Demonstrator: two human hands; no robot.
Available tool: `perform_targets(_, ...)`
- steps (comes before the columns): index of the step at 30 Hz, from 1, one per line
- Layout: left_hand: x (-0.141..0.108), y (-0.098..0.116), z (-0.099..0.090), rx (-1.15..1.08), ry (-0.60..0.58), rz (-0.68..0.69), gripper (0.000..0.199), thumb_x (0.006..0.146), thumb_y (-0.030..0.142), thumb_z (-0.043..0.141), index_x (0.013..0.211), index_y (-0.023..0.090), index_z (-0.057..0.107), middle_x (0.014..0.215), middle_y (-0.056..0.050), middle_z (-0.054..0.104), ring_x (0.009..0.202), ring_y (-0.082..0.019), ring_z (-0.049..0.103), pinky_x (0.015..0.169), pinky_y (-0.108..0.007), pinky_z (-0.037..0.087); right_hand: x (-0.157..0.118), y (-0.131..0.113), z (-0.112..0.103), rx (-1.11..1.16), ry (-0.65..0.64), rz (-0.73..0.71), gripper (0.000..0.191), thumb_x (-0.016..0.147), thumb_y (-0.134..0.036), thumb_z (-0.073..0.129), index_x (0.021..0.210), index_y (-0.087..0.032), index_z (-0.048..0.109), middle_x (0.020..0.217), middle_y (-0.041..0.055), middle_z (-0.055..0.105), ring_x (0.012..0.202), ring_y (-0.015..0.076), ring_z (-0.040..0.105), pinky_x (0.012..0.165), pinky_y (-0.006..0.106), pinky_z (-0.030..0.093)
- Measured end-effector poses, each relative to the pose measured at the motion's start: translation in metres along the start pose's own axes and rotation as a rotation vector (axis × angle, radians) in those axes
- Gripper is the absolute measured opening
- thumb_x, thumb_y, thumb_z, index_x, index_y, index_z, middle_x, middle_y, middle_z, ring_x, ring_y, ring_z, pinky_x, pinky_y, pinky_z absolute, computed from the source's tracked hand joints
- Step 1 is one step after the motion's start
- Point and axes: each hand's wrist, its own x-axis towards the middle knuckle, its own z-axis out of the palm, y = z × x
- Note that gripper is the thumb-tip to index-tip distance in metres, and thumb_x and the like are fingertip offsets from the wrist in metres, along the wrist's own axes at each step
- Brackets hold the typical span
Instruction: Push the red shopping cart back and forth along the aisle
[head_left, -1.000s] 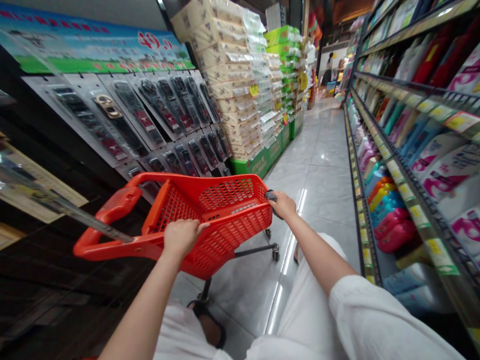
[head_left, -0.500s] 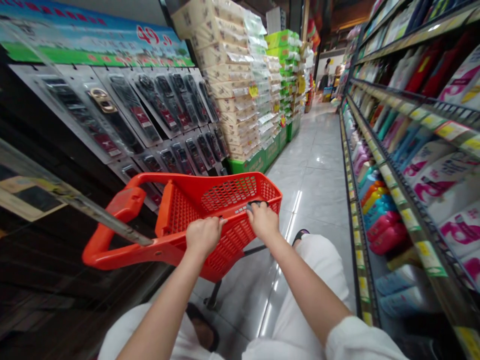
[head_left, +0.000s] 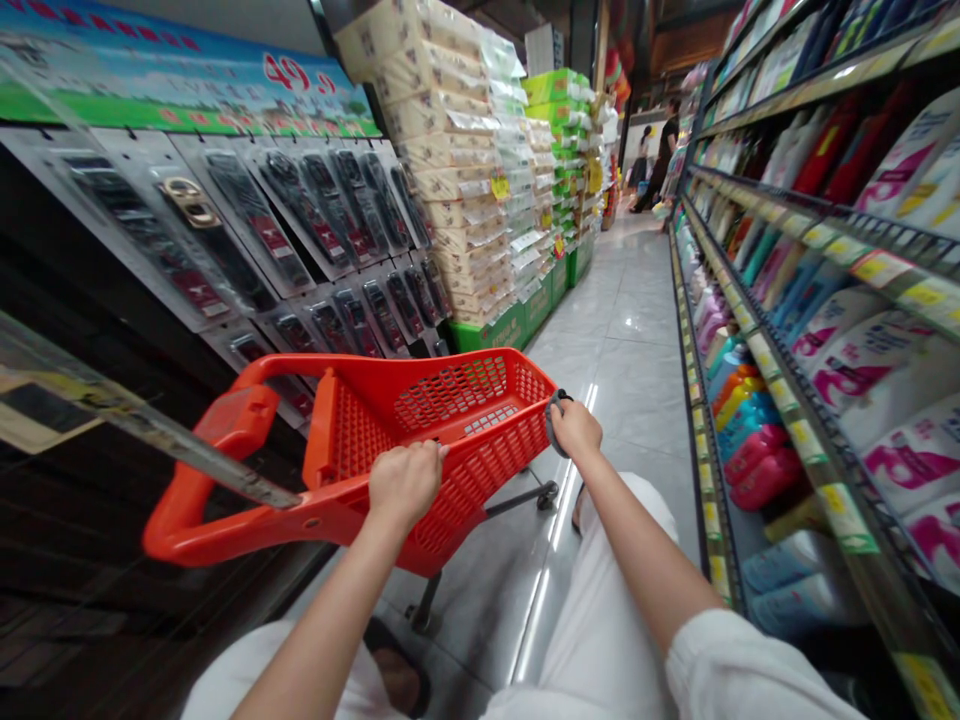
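Note:
A red plastic shopping cart (head_left: 352,365) stands in front of me, its basket turned toward the right. My left hand (head_left: 407,478) is closed on the near side rim of the basket. At the basket's right front corner is my right hand (head_left: 577,428), fingers closed round a small grey, rounded object (head_left: 555,430) with a black bit at its top. The object's kind is not clear, and it sits right beside the cart's rim. The visible basket floor carries no goods.
Packaged belts (head_left: 255,215) hang on a rack at the left, behind a slanted metal bar (head_left: 225,455). Stacked tissue packs (head_left: 450,160) stand beyond. Shelves of bottles (head_left: 757,440) line the right side. Tiled floor (head_left: 637,340) runs ahead toward people (head_left: 664,155) far off.
My right hand has moved right and forward with the grey object, from over the basket to its front corner. My left hand stays on the rim. Another person has come into view far ahead.

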Motion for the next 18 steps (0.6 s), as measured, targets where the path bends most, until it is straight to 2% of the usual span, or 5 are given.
perform_targets(3, 0.001, 0.002, 0.000, 0.004, 0.000, -0.007, 0.057, 0.097, 0.039, 0.021, 0.085, 0.012, 0.069, 0.076, -0.017, 0.071, 0.074, -0.034, 0.069, 0.061, -0.038, 0.043, -0.026, -0.013, 0.019, 0.075, 0.131, -0.045, 0.041, 0.098, -0.041, 0.034, 0.119, -0.023, 0.064, 0.109, 0.0080, 0.063, 0.095, 0.0190, 0.062, 0.073, 0.026, 0.043)
perform_targets(6, 0.001, 0.003, 0.001, 0.003, -0.001, -0.013, 0.061, 0.098, 0.042, 0.018, 0.086, 0.012, 0.070, 0.077, -0.017, 0.071, 0.075, -0.034, 0.069, 0.062, -0.038, 0.043, -0.036, -0.023, 0.025, 0.142, 0.239, -0.045, 0.043, 0.099, -0.041, 0.033, 0.133, -0.026, 0.055, 0.119, 0.0078, 0.057, 0.101, 0.0184, 0.059, 0.077, 0.025, 0.044)
perform_targets(12, 0.003, 0.008, 0.003, -0.015, 0.003, -0.083, 0.069, 0.098, 0.047, 0.013, 0.086, 0.012, 0.072, 0.078, -0.018, 0.072, 0.077, -0.034, 0.069, 0.063, -0.037, 0.041, -0.041, -0.050, 0.023, 0.129, 0.132, -0.094, 0.039, 0.095, -0.040, 0.041, 0.128, -0.030, 0.059, 0.121, 0.0068, 0.053, 0.097, 0.0192, 0.060, 0.079, 0.028, 0.047)
perform_targets(16, 0.007, 0.009, 0.004, -0.030, 0.009, -0.104, 0.071, 0.098, 0.050, 0.014, 0.085, 0.012, 0.072, 0.079, -0.018, 0.072, 0.077, -0.034, 0.069, 0.062, -0.036, 0.039, -0.075, -0.080, 0.034, 0.189, 0.086, -0.321, 0.037, 0.093, -0.040, 0.047, 0.126, -0.032, 0.061, 0.124, 0.0064, 0.053, 0.104, 0.0197, 0.058, 0.086, 0.029, 0.047)
perform_targets(18, 0.007, 0.007, 0.003, -0.033, 0.015, -0.092, 0.071, 0.097, 0.050, 0.014, 0.084, 0.011, 0.071, 0.079, -0.019, 0.072, 0.076, -0.034, 0.068, 0.061, -0.035, 0.037, -0.087, -0.087, 0.041, 0.243, 0.074, -0.420, 0.036, 0.092, -0.039, 0.049, 0.125, -0.032, 0.062, 0.123, 0.0057, 0.054, 0.107, 0.0189, 0.058, 0.089, 0.028, 0.047)
